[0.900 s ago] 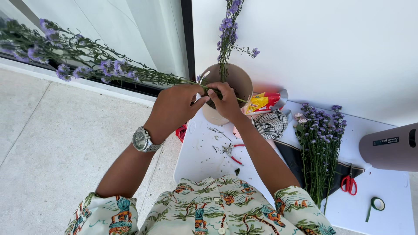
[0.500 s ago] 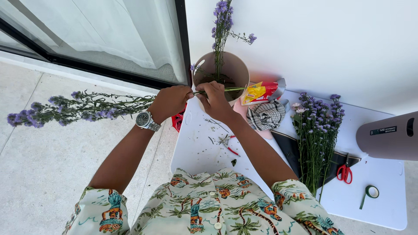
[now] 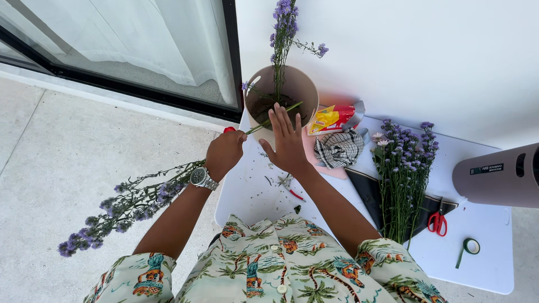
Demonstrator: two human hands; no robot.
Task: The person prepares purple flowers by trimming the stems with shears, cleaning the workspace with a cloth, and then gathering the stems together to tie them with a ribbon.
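Nearest the camera, a shirt printed with palms and tigers (image 3: 269, 269) is seen, and from it both forearms are stretched toward twelve o'clock over a white desk (image 3: 483, 264). A silver wristwatch (image 3: 202, 178) is worn on the left wrist. The left hand (image 3: 224, 152) is clenched around the stem of a long purple flower branch (image 3: 123, 210), whose blooms are trailed out toward eight o'clock above the pale stone floor (image 3: 67, 157), while its cut green end is pointed toward one o'clock at the pot. The right hand (image 3: 287, 140) is held flat and released, fingers spread, with the fingertips laid against the rim of a beige round pot (image 3: 300, 84). An upright purple flower stem (image 3: 282, 33) is planted in the dark soil inside that pot. At three o'clock from the right hand, a checked cloth (image 3: 338, 148) and a red and yellow packet (image 3: 331, 118) are found, the packet just beside the pot. Further toward three o'clock a bunch of purple flowers (image 3: 401, 163) is laid on the desk, with red scissors (image 3: 437, 223) and a roll of green tape (image 3: 470, 246) near it. A mauve cylindrical device (image 3: 499, 177) is seen at the desk's right edge. Beyond the pot, a white wall (image 3: 421, 50) and a dark-framed glass door (image 3: 146, 45) are seen.
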